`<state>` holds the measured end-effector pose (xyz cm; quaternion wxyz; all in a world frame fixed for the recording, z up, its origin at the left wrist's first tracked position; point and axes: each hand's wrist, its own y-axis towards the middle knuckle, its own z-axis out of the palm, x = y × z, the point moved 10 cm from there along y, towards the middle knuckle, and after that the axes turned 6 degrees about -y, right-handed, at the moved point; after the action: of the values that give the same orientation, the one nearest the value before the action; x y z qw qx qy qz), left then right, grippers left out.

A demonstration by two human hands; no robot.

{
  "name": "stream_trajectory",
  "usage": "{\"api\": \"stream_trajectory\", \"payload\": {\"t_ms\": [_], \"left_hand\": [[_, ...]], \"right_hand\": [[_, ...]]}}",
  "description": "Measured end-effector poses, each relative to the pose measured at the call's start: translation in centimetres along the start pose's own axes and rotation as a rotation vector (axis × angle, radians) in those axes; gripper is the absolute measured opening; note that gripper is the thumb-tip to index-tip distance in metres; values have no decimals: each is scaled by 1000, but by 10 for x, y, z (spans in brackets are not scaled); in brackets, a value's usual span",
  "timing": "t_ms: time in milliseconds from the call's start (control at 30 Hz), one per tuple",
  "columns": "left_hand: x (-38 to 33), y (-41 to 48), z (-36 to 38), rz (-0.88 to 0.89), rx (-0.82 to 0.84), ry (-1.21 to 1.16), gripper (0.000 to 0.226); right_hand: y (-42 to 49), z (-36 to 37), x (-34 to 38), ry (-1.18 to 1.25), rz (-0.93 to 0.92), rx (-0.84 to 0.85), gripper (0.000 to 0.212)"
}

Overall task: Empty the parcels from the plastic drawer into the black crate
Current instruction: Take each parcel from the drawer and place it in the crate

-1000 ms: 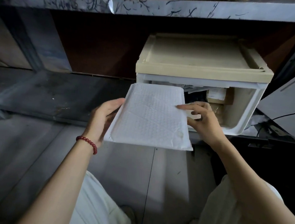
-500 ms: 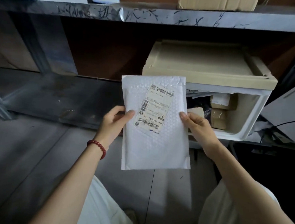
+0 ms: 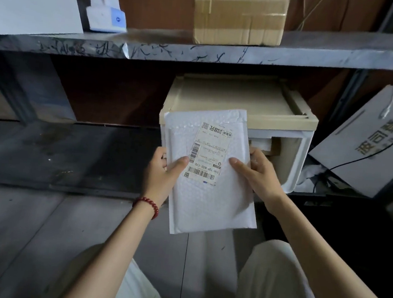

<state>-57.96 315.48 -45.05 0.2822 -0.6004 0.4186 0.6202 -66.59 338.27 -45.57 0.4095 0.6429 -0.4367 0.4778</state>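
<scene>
Dim metal shelving fills the view, and in front of its lower shelf (image 3: pixel 71 152) the white padded parcel (image 3: pixel 210 197) is held upright in the air, its shipping label (image 3: pixel 210 154) facing the camera. The left hand (image 3: pixel 162 169) grips the parcel's left edge, thumb on the front beside the label and fingers behind. The right hand (image 3: pixel 257 173) grips the right edge the same way. A second ago the parcel lay flat, blank side up. Half a second ago it was already turned up, and now it sits higher, covering the left part of the plastic drawer (image 3: pixel 301 158). More parcels (image 3: pixel 262 144) show inside the drawer, just behind the right hand. The black crate (image 3: pixel 314 197) lies low on the right below the drawer's front, dark and hard to make out. A white box (image 3: pixel 367 144) leans just beside the drawer's right wall, with a black cable (image 3: pixel 356 160) across it. Left of the drawer the lower shelf runs on, dark, and grey floor (image 3: pixel 28 241) spreads below the parcel. The upper shelf's front edge (image 3: pixel 199 54) passes above the drawer's beige top (image 3: pixel 237 100) and carries a cardboard box (image 3: pixel 238 14).
</scene>
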Motion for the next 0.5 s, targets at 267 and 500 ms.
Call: {"api": "stream_trajectory", "payload": {"t_ms": [267,500], "left_hand": [[-63,12,93,153,73,205,39],[-58,-15,217,146,308,252,30]], "right_hand": [[-10,-108,27,-41,-96,-243,34],[-47,-212,-19,-94,26,-432,28]]}}
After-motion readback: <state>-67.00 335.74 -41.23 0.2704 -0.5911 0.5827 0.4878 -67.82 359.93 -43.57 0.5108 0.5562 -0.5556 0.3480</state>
